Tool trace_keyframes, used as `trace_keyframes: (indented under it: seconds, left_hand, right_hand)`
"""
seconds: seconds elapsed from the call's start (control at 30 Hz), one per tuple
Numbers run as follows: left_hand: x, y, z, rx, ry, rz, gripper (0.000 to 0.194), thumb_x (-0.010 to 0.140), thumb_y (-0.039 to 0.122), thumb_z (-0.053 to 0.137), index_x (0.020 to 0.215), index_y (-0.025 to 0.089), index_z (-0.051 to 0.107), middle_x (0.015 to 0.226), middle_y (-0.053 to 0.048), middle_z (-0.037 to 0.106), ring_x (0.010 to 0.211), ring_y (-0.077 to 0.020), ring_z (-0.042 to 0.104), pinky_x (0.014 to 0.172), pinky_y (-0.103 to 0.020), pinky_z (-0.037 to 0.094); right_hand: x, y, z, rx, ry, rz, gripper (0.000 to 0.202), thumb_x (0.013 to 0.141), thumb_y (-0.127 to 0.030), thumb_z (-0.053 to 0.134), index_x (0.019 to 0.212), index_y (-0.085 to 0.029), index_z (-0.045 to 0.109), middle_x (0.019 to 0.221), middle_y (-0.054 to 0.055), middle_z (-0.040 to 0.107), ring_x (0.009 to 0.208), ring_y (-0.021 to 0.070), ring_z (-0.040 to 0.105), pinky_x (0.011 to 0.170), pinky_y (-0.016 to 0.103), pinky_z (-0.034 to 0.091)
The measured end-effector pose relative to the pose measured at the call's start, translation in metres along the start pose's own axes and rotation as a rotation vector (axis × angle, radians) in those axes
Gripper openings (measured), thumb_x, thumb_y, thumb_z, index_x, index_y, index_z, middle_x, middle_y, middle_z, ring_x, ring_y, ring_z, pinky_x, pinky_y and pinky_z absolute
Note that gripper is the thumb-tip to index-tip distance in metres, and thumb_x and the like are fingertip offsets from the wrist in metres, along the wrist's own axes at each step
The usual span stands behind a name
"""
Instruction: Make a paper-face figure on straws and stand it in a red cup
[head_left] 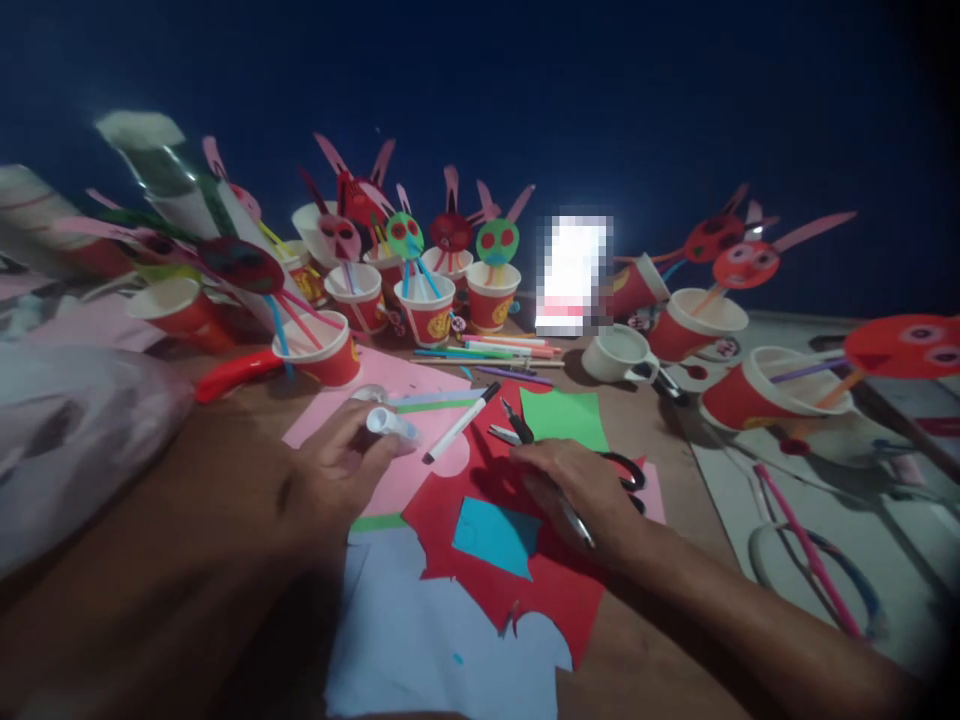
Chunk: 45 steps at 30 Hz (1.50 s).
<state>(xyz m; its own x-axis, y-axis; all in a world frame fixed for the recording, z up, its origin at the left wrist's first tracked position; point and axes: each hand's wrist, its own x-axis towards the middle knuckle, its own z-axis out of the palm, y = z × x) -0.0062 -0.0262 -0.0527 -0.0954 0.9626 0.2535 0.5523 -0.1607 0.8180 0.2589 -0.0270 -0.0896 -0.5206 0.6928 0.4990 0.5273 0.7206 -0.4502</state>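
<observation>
In the head view my left hand point(326, 475) is closed around a small white tube point(391, 425) with a round open-looking end, held over pink paper point(412, 478). My right hand point(581, 490) grips a slim pen point(576, 522); its dark tip points away from me and its silvery end shows below my palm. Scissors point(632, 470) with black handles lie partly hidden under that hand. A black-and-white marker point(459, 425) rests between my hands. Below lie a red sheet point(442, 525) with cut edges, a blue paper rectangle point(495, 535) and a green piece point(566, 415).
Red paper cups point(425, 308) holding paper rabbit faces on coloured sticks stand along the back and sides. A white mug point(619, 353), several markers point(495, 350) and a bright pixelated screen point(571, 275) are behind. Pale blue paper point(442, 650) lies in front; a plastic bag point(75, 440) sits left.
</observation>
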Motion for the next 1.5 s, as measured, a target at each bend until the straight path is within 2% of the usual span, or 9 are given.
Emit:
trace_keyframes:
  seconds: [0.13,0.23,0.33,0.5,0.73,0.9,1.0,1.23,1.5]
  left_hand:
    - [0.001,0.000,0.000,-0.118,-0.017,-0.117,0.015,0.083,0.032,0.055,0.087,0.020,0.063,0.087,-0.002,0.068,0.077,-0.0169,0.065,0.053,-0.021,0.050]
    - [0.001,0.002,0.001,-0.182,-0.017,-0.133,0.023,0.086,0.036,0.049,0.097,0.019,0.059,0.071,-0.001,0.067,0.061,-0.0152,0.062,0.052,-0.024,0.048]
    - [0.003,0.001,0.001,-0.229,-0.029,-0.125,0.028,0.087,0.038,0.047,0.104,0.017,0.056,0.067,-0.001,0.065,0.059,-0.0143,0.058,0.052,-0.024,0.046]
    - [0.005,-0.006,0.002,-0.190,-0.014,-0.122,0.034,0.086,0.042,0.047,0.107,0.016,0.055,0.077,-0.003,0.066,0.067,-0.0160,0.062,0.060,-0.025,0.050]
    - [0.003,-0.010,0.001,-0.063,-0.035,-0.170,0.042,0.084,0.043,0.052,0.118,0.019,0.057,0.111,-0.009,0.066,0.087,-0.0199,0.067,0.082,-0.030,0.053]
    - [0.005,-0.013,0.003,0.065,-0.070,-0.101,0.039,0.086,0.039,0.049,0.120,0.022,0.057,0.114,-0.006,0.066,0.095,-0.0204,0.065,0.089,-0.030,0.050]
    - [0.006,-0.015,0.004,0.105,-0.064,-0.089,0.037,0.086,0.037,0.049,0.120,0.023,0.058,0.116,-0.005,0.065,0.098,-0.0199,0.064,0.090,-0.028,0.049]
    - [0.008,-0.019,0.004,0.158,-0.073,-0.028,0.031,0.085,0.034,0.052,0.113,0.025,0.060,0.116,-0.003,0.064,0.107,-0.0205,0.058,0.089,-0.027,0.047]
    - [0.008,-0.023,0.006,0.127,-0.082,-0.005,0.021,0.083,0.033,0.053,0.099,0.023,0.064,0.116,-0.004,0.063,0.114,-0.0214,0.054,0.091,-0.026,0.045]
  right_hand:
    - [-0.002,0.002,0.005,-0.090,-0.020,-0.074,0.024,0.088,-0.014,0.050,0.112,-0.019,0.053,0.084,0.006,0.066,0.076,0.0187,0.060,0.070,0.033,0.046]
    - [0.002,-0.001,0.004,-0.103,-0.034,-0.086,0.020,0.089,-0.018,0.050,0.109,-0.018,0.054,0.082,0.007,0.065,0.074,0.0188,0.058,0.069,0.033,0.044]
    - [0.005,-0.003,0.002,-0.111,-0.039,-0.107,0.021,0.088,-0.025,0.053,0.107,-0.016,0.055,0.084,0.008,0.064,0.076,0.0203,0.057,0.069,0.034,0.043]
    - [0.007,-0.004,-0.002,-0.128,-0.072,-0.108,0.026,0.087,-0.030,0.054,0.109,-0.015,0.056,0.089,0.010,0.065,0.078,0.0212,0.056,0.071,0.036,0.042]
    - [0.005,0.000,0.004,-0.203,-0.121,-0.122,0.022,0.088,-0.016,0.053,0.109,-0.016,0.056,0.084,0.007,0.063,0.075,0.0189,0.054,0.069,0.033,0.039]
    - [0.005,0.002,0.004,-0.198,-0.177,-0.105,0.024,0.089,-0.016,0.050,0.112,-0.017,0.056,0.091,0.009,0.064,0.079,0.0199,0.053,0.071,0.035,0.038]
    - [0.005,-0.004,0.000,-0.185,-0.185,-0.083,0.023,0.089,-0.019,0.050,0.111,-0.018,0.056,0.091,0.008,0.064,0.083,0.0201,0.053,0.080,0.039,0.037]
    - [0.001,-0.020,-0.003,-0.133,-0.268,-0.103,0.038,0.085,-0.047,0.054,0.110,-0.018,0.057,0.093,0.009,0.064,0.089,0.0253,0.054,0.086,0.048,0.032]
    - [0.004,-0.015,-0.009,-0.094,-0.437,-0.047,0.040,0.083,-0.037,0.058,0.118,-0.018,0.053,0.106,0.011,0.060,0.097,0.0271,0.050,0.086,0.046,0.033]
